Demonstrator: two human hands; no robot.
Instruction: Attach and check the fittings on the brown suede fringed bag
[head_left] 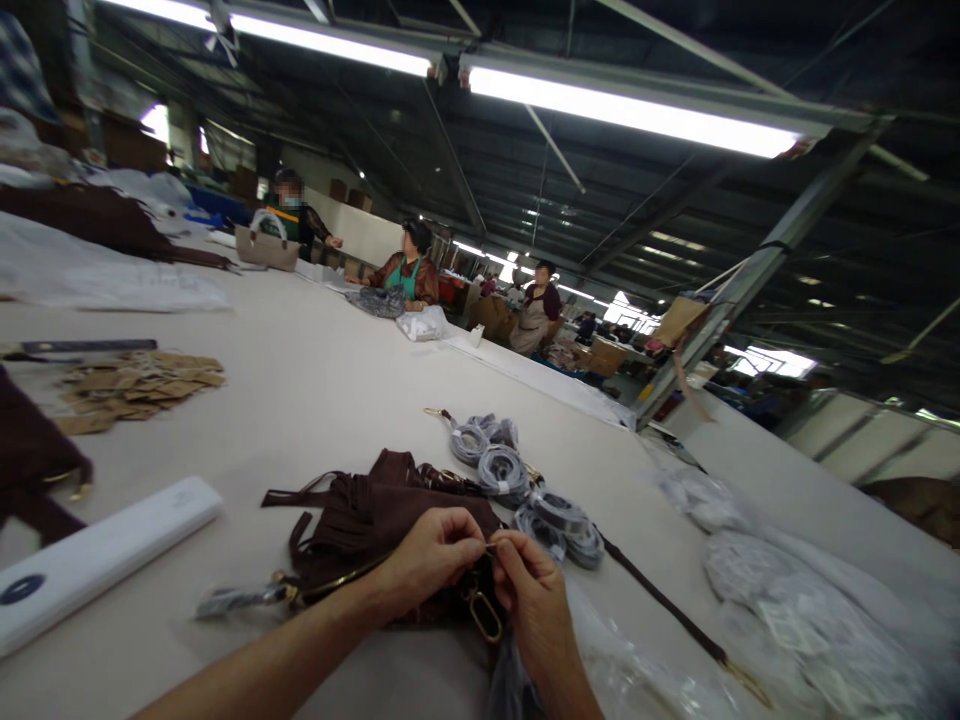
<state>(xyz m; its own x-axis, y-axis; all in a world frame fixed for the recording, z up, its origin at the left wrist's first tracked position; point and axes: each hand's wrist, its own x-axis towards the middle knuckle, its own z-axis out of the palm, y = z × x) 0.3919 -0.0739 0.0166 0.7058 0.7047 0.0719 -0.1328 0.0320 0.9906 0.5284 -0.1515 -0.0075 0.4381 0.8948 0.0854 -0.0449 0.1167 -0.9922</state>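
On the smooth pale table (pixel 300 390), a soft, fringed brown bag (pixel 405 507) lies beside plastic-wrapped coils (pixel 504 475). Over it, the left hand (pixel 435 552) and right hand (pixel 534 592), above an oval metal clip (pixel 475 612), pinch an indistinct thin piece (pixel 490 547).

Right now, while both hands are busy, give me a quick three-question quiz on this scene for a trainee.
1. True or false: the left hand and right hand are close together over the brown bag.
2. Which lies on the table, left of the bag in the picture?
A) a red mug
B) a long white object
C) a laptop
3. What colour is the oval metal link beside the right hand?

Key: 1. True. 2. B. 3. Gold.
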